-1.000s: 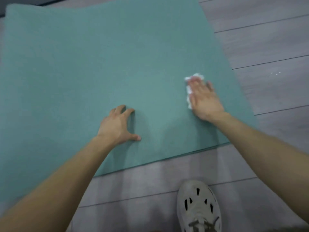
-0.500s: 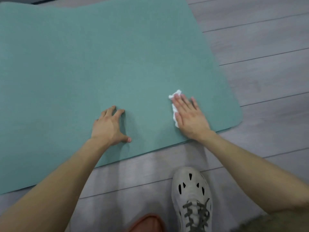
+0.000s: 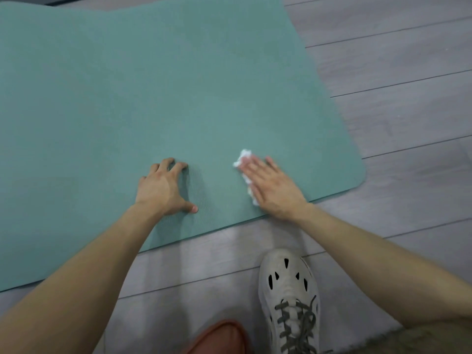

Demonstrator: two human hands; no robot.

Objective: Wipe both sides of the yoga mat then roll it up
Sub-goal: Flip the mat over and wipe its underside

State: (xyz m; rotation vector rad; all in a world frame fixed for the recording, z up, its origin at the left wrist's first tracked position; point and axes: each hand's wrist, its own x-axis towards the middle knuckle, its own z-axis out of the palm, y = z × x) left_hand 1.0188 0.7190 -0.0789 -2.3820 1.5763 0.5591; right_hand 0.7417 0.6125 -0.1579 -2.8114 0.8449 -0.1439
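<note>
A teal yoga mat [image 3: 153, 93] lies flat on the grey plank floor and fills most of the view; its rounded near-right corner shows at the right. My right hand [image 3: 273, 187] presses flat, with straight fingers, on a crumpled white wipe [image 3: 244, 157] near the mat's front edge. The wipe sticks out past the fingertips and along the hand's left side. My left hand [image 3: 163, 187] rests on the mat a hand's width to the left, propped on its bent fingertips and thumb, holding nothing.
Grey wooden floor [image 3: 396, 72] runs to the right of the mat and in front of it. A white perforated shoe [image 3: 291, 297] stands on the floor just below my right hand. A reddish-brown rounded thing [image 3: 219, 338] shows at the bottom edge.
My right hand has slid the wipe toward the mat's front edge and leftward, closer to my left hand. The left hand has stayed planted. The view has shifted, revealing the mat's corner.
</note>
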